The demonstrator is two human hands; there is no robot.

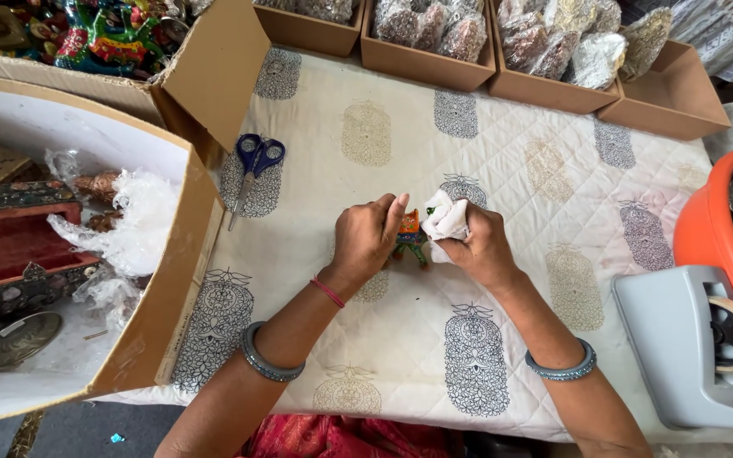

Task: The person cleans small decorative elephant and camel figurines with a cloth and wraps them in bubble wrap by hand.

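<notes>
Two hands on painted figurine: my left hand clamped steadying it, right hand clamped on white cloth, scissors at 10 o'clock on worktop.

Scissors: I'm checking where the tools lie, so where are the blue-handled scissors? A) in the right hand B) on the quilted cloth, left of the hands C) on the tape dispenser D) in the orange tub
B: the scissors lie flat on the quilted cloth, beside the cardboard box, apart from the left hand.
</notes>
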